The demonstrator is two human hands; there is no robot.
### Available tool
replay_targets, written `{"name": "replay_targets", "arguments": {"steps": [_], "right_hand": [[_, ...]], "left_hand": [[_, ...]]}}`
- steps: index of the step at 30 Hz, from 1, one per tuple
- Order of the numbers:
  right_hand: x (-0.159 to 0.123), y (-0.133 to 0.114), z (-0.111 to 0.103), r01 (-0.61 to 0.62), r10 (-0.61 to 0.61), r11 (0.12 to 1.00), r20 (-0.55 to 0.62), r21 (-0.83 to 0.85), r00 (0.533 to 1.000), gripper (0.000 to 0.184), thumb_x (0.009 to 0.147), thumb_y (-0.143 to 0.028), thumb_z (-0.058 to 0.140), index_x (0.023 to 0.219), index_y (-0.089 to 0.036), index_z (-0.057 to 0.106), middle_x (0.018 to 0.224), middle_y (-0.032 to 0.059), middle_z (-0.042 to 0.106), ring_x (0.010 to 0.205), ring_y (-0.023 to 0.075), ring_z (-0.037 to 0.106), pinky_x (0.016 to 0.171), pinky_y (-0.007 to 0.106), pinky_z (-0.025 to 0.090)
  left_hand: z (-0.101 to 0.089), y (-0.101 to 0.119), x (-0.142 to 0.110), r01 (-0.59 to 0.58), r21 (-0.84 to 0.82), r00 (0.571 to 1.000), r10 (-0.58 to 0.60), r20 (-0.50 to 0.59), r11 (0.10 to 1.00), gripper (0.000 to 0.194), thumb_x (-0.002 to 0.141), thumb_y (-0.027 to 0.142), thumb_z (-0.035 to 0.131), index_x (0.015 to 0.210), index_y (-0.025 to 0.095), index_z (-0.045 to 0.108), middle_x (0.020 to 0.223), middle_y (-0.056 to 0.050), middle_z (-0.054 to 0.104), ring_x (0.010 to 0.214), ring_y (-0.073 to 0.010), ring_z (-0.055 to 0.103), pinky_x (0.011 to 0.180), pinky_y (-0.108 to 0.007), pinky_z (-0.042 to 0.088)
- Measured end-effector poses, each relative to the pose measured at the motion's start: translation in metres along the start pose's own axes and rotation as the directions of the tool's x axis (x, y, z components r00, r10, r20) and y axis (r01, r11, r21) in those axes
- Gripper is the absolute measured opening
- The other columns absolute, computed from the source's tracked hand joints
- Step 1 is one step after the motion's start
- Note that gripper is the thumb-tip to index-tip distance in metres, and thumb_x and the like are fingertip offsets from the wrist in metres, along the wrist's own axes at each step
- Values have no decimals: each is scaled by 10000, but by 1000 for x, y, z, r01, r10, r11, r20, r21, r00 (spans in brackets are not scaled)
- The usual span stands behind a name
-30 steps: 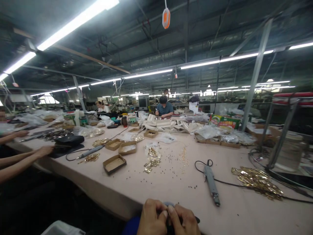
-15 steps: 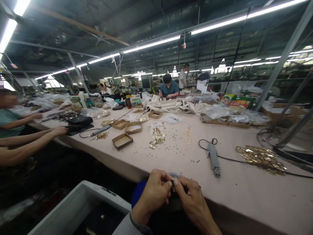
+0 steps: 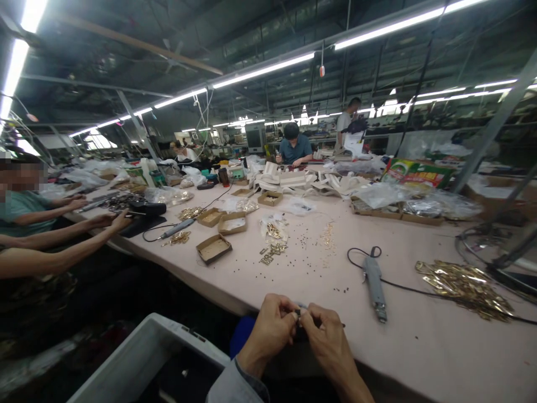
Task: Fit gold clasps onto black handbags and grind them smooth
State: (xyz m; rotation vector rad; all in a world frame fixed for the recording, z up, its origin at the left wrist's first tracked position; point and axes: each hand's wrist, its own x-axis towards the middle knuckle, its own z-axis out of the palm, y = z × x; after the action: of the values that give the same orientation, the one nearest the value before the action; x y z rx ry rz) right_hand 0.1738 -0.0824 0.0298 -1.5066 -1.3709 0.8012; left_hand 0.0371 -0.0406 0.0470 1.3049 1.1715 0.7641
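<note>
My left hand (image 3: 272, 329) and my right hand (image 3: 328, 337) meet at the table's near edge, thumbs and fingertips pinched together. Between them is a small dark piece (image 3: 298, 313), mostly covered by the fingers, so its kind does not show. To the right of my hands lies a grey electric screwdriver (image 3: 375, 288) with a black cord. Farther right is a heap of gold-coloured metal fittings (image 3: 465, 285). Ahead of my hands, tiny dark bits are scattered near some gold buckles (image 3: 272, 253).
A grey plastic crate (image 3: 155, 336) stands below the table edge at the left. Small cardboard trays (image 3: 213, 249) and a second screwdriver (image 3: 178, 228) lie on the pink-covered table (image 3: 453, 358). At the left, a co-worker's hands (image 3: 119, 219) are at a black bag (image 3: 146, 209).
The view has shifted slightly, so the table's things appear lower. My hands stay pinched together. At the left, a co-worker's hands have moved up onto the black bag.
</note>
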Motion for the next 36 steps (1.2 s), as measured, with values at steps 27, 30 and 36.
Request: {"name": "replay_targets", "arguments": {"steps": [27, 30, 36], "right_hand": [[80, 39, 17, -168, 162, 986, 186, 14, 969, 455, 971, -529, 478, 650, -209, 438, 648, -35, 390, 633, 141, 364, 610, 298, 285], [83, 44, 16, -140, 136, 990, 198, 6, 971, 447, 978, -518, 464, 658, -207, 444, 658, -31, 400, 641, 144, 378, 616, 300, 288], [82, 42, 16, -153, 151, 988, 171, -3, 974, 421, 966, -499, 460, 659, -214, 413, 643, -40, 369, 620, 140, 373, 605, 297, 282]], "left_hand": [[-22, -13, 89, 52, 50, 999, -51, -14, 997, 182, 794, 288, 647, 735, 121, 687, 500, 23, 558, 461, -100, 472, 480, -223, 351], [-20, -11, 96, 19, 182, 999, -14, -33, 983, 223, 811, 275, 609, 655, 129, 675, 516, -6, 587, 500, -115, 500, 498, -227, 350], [-21, -7, 96, -69, 366, 997, 71, 7, 928, 219, 836, 214, 541, 732, 122, 709, 587, -33, 638, 553, -136, 540, 536, -243, 358]]}}
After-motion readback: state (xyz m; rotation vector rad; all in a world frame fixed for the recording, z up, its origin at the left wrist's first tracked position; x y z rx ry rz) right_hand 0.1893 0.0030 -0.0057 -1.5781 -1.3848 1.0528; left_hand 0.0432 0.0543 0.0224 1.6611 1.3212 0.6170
